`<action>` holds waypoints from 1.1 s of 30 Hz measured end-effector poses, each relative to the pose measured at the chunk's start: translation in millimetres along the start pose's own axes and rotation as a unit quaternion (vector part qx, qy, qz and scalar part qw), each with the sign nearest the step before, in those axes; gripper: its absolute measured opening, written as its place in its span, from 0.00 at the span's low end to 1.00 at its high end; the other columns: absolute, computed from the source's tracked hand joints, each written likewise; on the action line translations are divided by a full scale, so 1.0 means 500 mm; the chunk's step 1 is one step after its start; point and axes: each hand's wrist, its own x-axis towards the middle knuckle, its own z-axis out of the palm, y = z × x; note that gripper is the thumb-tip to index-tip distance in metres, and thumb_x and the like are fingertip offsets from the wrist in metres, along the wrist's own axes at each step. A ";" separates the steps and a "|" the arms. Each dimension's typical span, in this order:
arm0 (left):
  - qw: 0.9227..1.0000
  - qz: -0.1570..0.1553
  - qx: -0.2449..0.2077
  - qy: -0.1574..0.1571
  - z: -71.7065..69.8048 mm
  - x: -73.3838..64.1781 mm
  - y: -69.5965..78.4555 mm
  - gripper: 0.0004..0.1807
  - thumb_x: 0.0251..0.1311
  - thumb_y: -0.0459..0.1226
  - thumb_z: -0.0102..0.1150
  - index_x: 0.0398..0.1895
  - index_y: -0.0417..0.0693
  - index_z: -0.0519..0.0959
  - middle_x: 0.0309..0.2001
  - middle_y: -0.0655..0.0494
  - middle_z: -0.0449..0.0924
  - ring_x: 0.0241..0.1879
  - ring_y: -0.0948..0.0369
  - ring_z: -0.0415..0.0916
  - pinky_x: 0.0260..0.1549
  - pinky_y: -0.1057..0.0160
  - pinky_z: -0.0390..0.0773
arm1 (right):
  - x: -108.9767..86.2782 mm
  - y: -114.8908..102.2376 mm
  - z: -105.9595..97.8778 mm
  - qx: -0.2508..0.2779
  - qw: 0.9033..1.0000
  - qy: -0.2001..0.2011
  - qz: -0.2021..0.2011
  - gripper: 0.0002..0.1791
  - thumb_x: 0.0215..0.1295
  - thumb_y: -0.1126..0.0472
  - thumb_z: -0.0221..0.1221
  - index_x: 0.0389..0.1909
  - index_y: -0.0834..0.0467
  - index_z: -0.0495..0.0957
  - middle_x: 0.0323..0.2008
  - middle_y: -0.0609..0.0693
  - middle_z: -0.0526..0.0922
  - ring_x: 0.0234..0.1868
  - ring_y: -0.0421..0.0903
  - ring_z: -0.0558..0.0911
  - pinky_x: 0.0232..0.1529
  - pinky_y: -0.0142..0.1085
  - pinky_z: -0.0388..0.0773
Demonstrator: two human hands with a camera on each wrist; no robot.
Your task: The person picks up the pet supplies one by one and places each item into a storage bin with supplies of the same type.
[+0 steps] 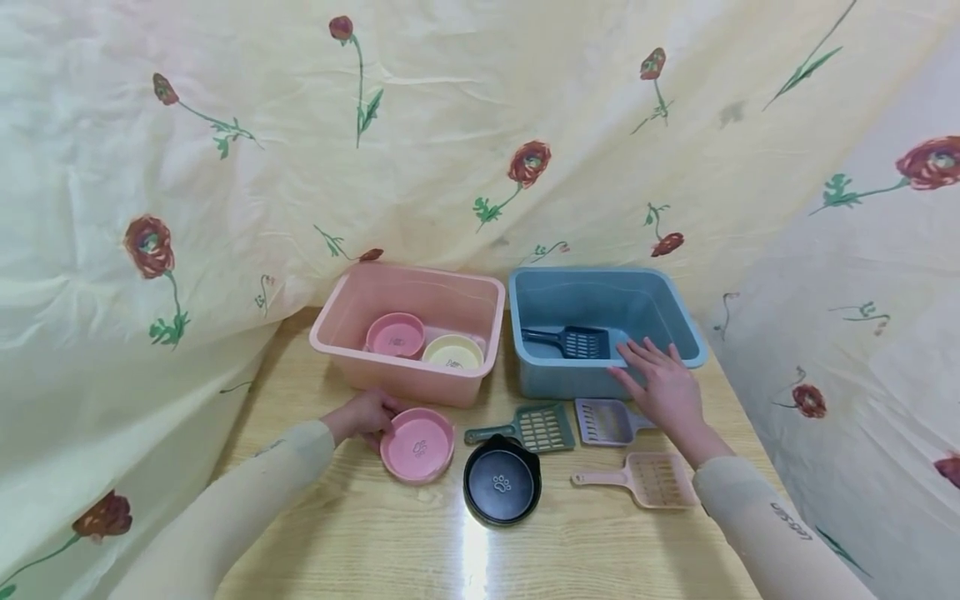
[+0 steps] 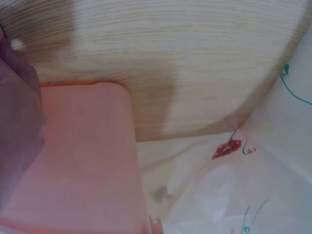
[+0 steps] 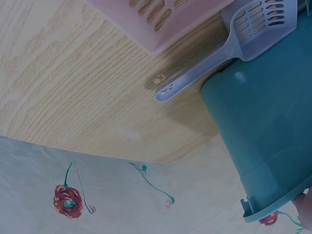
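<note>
My left hand (image 1: 369,414) grips the left edge of a round pink pet bowl (image 1: 417,446) with a paw print, in front of the pink bin (image 1: 408,379). Inside that bin lie another pink bowl (image 1: 396,335) and a cream bowl (image 1: 453,353). On the right, my right hand (image 1: 667,392) is spread over the front rim of the blue bin (image 1: 573,380), holding nothing. A dark blue litter scoop (image 1: 585,342) lies in the blue bin. Just below the right hand is a lavender litter scoop (image 3: 195,73). The left wrist view shows the left hand (image 2: 19,117) only partly.
A black paw-print bowl (image 1: 502,482), seemingly stacked on another dark piece, sits on the wooden table (image 1: 405,542). Near it lie a grey-green scoop (image 1: 543,428) and a pink scoop (image 1: 652,480). Flowered cloth (image 1: 450,108) hangs behind and along both sides.
</note>
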 end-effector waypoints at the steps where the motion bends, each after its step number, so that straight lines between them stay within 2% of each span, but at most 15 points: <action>1: 1.000 0.001 0.004 -0.005 -0.004 -0.004 0.002 0.30 0.51 0.14 0.62 0.62 0.28 0.81 0.52 0.30 0.86 0.33 0.46 0.89 0.29 0.52 0.92 | 0.000 0.001 0.001 0.000 1.000 0.001 0.000 0.30 0.65 0.50 0.73 0.65 0.60 0.83 0.63 0.62 0.84 0.67 0.67 0.80 0.72 0.70 0.67; 7: 0.999 0.005 0.024 -0.041 -0.035 -0.039 0.033 0.30 0.51 0.15 0.63 0.62 0.31 0.82 0.46 0.38 0.89 0.29 0.52 0.87 0.27 0.53 0.91 | -0.004 0.008 0.003 -0.002 1.000 -0.004 0.007 0.30 0.65 0.49 0.72 0.65 0.59 0.83 0.63 0.62 0.84 0.67 0.67 0.80 0.71 0.71 0.68; 11: 0.997 0.010 0.040 -0.064 -0.060 -0.074 0.076 0.30 0.52 0.15 0.62 0.63 0.31 0.82 0.43 0.42 0.89 0.32 0.53 0.87 0.28 0.54 0.92 | -0.008 0.008 0.002 0.000 1.000 -0.010 0.013 0.31 0.66 0.50 0.72 0.66 0.59 0.83 0.63 0.62 0.84 0.68 0.67 0.79 0.72 0.71 0.67; 16: 0.995 0.018 0.068 -0.068 -0.096 -0.119 0.135 0.28 0.51 0.16 0.63 0.59 0.33 0.84 0.42 0.42 0.89 0.34 0.54 0.87 0.27 0.54 0.91 | -0.013 0.008 0.002 0.000 1.000 -0.018 0.016 0.31 0.67 0.48 0.71 0.66 0.59 0.82 0.64 0.63 0.83 0.68 0.67 0.79 0.72 0.71 0.66; 20: 0.993 0.008 0.090 -0.073 -0.146 -0.148 0.209 0.29 0.53 0.17 0.64 0.62 0.31 0.82 0.47 0.39 0.87 0.37 0.50 0.88 0.30 0.54 0.92 | -0.010 0.007 -0.003 -0.002 1.000 -0.015 0.015 0.31 0.67 0.49 0.71 0.66 0.60 0.82 0.63 0.63 0.83 0.68 0.68 0.79 0.72 0.71 0.67; 25: 0.991 -0.006 0.102 -0.082 -0.220 -0.168 0.303 0.32 0.59 0.18 0.61 0.70 0.30 0.74 0.57 0.32 0.80 0.43 0.48 0.86 0.37 0.54 0.92 | -0.006 0.007 -0.007 -0.003 1.000 -0.007 0.012 0.31 0.66 0.50 0.72 0.66 0.60 0.83 0.63 0.64 0.84 0.68 0.68 0.79 0.71 0.71 0.67; 29: 0.991 0.001 0.111 -0.072 -0.268 -0.177 0.347 0.30 0.60 0.18 0.61 0.68 0.30 0.76 0.55 0.34 0.82 0.38 0.53 0.85 0.36 0.56 0.92 | -0.003 0.005 -0.005 -0.002 1.000 0.008 -0.003 0.31 0.65 0.50 0.73 0.64 0.61 0.84 0.61 0.64 0.85 0.65 0.68 0.81 0.70 0.72 0.69; 33: 0.990 0.017 0.126 -0.065 -0.303 -0.176 0.371 0.29 0.62 0.18 0.60 0.69 0.32 0.77 0.54 0.36 0.84 0.38 0.54 0.84 0.35 0.57 0.92 | 0.000 -0.002 -0.003 0.002 1.000 0.013 -0.011 0.30 0.64 0.50 0.73 0.63 0.62 0.84 0.60 0.64 0.85 0.65 0.68 0.81 0.69 0.72 0.69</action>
